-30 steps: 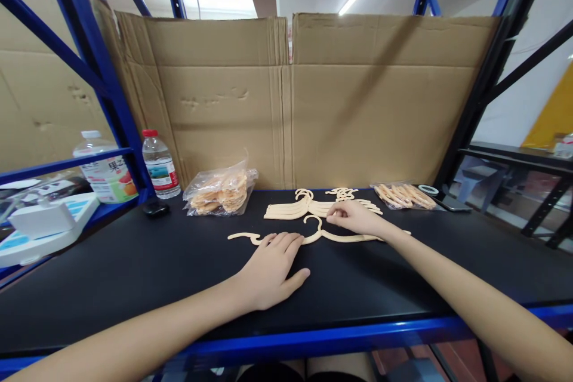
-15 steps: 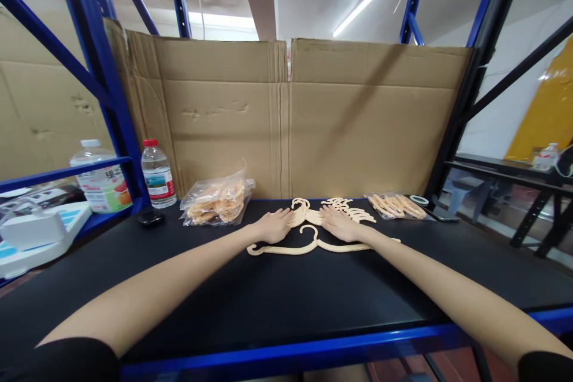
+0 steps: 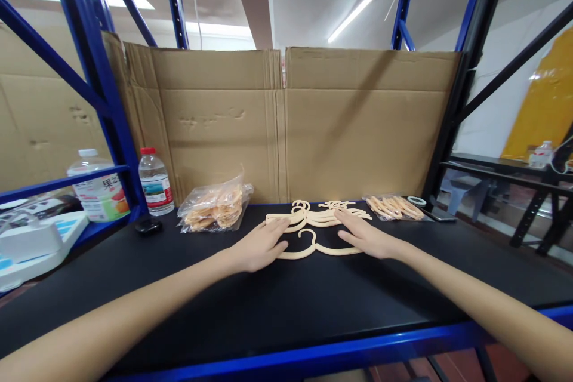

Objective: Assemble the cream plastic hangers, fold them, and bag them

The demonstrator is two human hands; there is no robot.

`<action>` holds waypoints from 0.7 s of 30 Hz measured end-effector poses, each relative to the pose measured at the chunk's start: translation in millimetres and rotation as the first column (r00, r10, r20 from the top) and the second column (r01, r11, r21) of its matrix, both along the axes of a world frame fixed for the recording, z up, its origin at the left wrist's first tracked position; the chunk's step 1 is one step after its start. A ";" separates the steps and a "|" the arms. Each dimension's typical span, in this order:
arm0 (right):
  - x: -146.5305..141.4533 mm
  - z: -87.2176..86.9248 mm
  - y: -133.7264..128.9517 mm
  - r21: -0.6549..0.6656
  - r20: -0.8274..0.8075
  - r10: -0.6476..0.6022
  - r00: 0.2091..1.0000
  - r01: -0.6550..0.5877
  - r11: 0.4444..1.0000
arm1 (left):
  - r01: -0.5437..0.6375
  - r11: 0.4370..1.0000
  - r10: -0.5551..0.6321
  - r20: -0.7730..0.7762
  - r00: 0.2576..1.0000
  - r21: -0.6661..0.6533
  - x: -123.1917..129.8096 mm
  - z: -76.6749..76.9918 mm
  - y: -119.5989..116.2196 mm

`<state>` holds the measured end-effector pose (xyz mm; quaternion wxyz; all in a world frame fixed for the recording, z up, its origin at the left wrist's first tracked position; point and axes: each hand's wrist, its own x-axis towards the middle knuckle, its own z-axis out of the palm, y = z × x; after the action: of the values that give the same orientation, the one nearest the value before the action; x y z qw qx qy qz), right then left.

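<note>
A cream-coloured clothes hanger [image 3: 296,255] lies flat on the black tabletop [image 3: 286,310], its hook pointing away from me. Behind it, several similar hangers [image 3: 321,221] overlap in a stack, and more hooks show at the back right. My left hand [image 3: 259,246] is at the left end of the front hanger and covers its tip; thumb and fingers are apart. Over the right end of that hanger is my right hand [image 3: 370,239], fingers stretched toward the stack and thumb spread. Whether either palm touches a hanger is hard to tell.
A plastic bag of hangers [image 3: 217,206] lies at the back left, another bag [image 3: 394,208] at the back right beside a tape roll [image 3: 416,200] and a phone [image 3: 441,213]. A water bottle [image 3: 156,182] and a black object [image 3: 148,225] stand left. Cardboard [image 3: 371,131] walls the back.
Both hands have drawn back toward me and apart, off the stacked hangers to the ends of the front hanger. More of the stack is now uncovered. The view has shifted slightly.
</note>
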<state>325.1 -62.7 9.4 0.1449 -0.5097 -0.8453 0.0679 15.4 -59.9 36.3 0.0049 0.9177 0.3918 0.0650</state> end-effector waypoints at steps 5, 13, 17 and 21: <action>34.8 -11.8 -52.5 -0.147 0.005 -0.014 1.000 0.014 0.989 | 0.055 0.987 -0.054 0.010 0.999 -0.149 -45.2 -6.1 -42.8; 33.8 -19.6 -28.5 -0.142 0.110 -0.083 0.990 0.098 0.985 | 0.005 0.998 -0.008 -0.042 0.999 -0.062 -50.3 -21.6 -24.6; 31.4 -19.5 -23.7 -0.149 0.141 -0.085 0.986 0.106 0.983 | -0.006 0.999 0.005 -0.033 0.999 -0.041 -47.4 -25.7 -17.7; 31.8 -23.0 -26.0 -0.006 0.087 -0.078 0.993 0.079 0.997 | -0.044 0.999 0.043 -0.046 0.998 -0.026 -46.9 -24.0 -23.4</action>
<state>356.9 -88.7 -13.6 0.1080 -0.5457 -0.8299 0.0441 -31.4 -83.3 12.3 0.0072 0.9101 0.4126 0.0389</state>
